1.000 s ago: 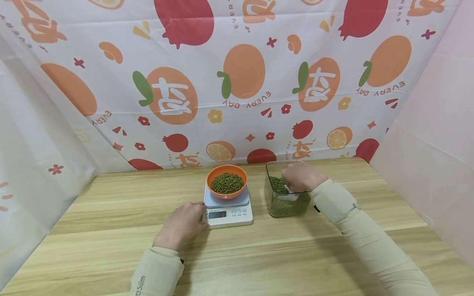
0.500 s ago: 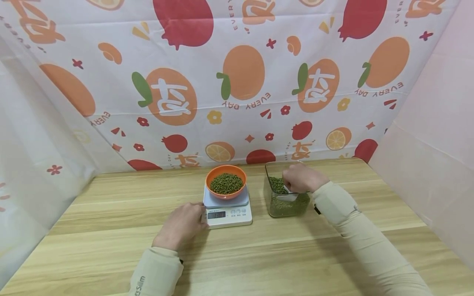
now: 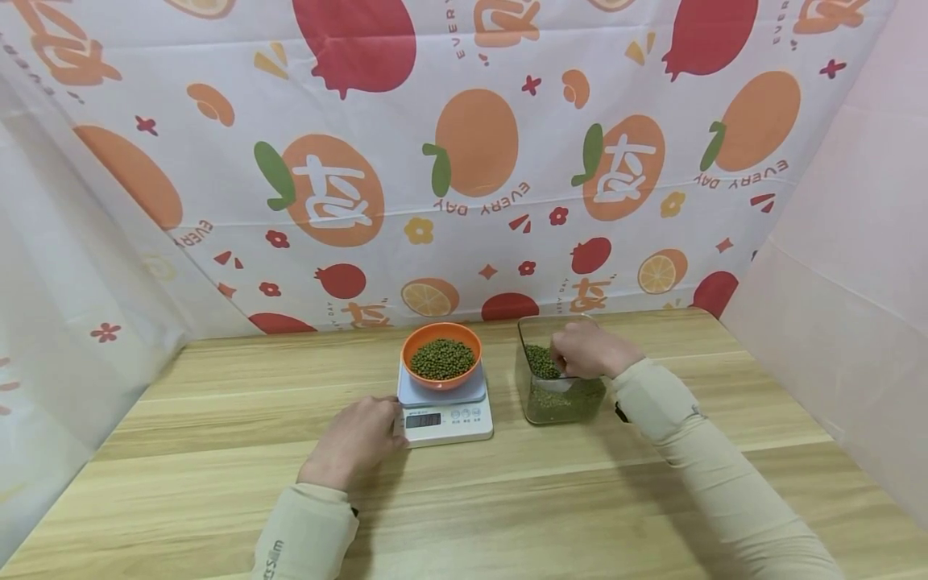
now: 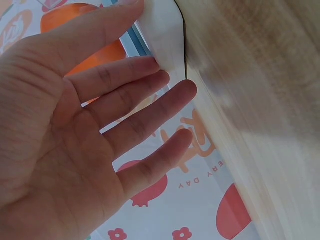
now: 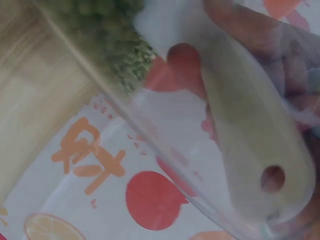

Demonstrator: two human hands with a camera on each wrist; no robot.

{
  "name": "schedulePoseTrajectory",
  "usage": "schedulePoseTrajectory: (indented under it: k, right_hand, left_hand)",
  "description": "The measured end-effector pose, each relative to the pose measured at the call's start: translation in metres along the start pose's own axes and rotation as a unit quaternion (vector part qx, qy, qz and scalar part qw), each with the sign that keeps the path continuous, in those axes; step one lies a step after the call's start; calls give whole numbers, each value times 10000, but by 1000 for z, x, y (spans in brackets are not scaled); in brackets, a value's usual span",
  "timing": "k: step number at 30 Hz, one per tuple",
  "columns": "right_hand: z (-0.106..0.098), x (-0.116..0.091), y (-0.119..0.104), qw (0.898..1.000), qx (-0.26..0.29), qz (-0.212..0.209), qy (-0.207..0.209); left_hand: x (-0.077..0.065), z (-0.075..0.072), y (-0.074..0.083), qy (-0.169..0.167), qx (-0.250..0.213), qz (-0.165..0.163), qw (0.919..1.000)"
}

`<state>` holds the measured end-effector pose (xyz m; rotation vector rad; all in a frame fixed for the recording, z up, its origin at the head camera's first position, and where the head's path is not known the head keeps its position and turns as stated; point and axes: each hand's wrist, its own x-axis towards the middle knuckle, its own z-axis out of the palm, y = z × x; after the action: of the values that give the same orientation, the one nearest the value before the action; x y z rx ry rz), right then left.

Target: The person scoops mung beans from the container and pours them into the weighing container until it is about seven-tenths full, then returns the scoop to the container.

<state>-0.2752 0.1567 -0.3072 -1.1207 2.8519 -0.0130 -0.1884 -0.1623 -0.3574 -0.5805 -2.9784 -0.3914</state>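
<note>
An orange bowl [image 3: 441, 384] filled with green mung beans [image 3: 442, 359] stands on a white digital kitchen scale [image 3: 464, 432]. My left hand [image 3: 354, 443] touches the scale's left edge; the left wrist view shows its fingers [image 4: 145, 120] extended and slightly spread at the scale's corner. To the right is a clear square container [image 3: 529, 403] with more mung beans [image 3: 540, 361]. My right hand [image 3: 590, 350] reaches into it and grips a white scoop [image 3: 553, 385]. In the right wrist view the scoop's handle [image 5: 250, 125], with a hole in its end, appears through the container wall.
Everything stands on a light wood-grain table [image 3: 464, 515]. Close behind the scale and container hangs a white curtain [image 3: 391, 282] with fruit prints, and plain pale sheets enclose the left and right sides.
The right hand and the scoop shift slightly within the container, and less of the scoop shows. The left hand, scale and bowl keep their places.
</note>
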Motion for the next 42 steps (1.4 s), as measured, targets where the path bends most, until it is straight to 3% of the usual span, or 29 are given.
schedulePoseTrajectory:
  k: [21, 30, 42]
  right_hand:
    - [11, 8, 8, 9973, 591, 308, -299]
    - [11, 7, 8, 9972, 563, 275, -399]
    - [10, 8, 9, 9989, 412, 115, -186]
  left_hand:
    - [-2, 2, 0, 42, 22, -25, 10000]
    - [-1, 1, 0, -25, 113, 36, 9999]
    - [0, 2, -4, 107, 71, 70, 9999]
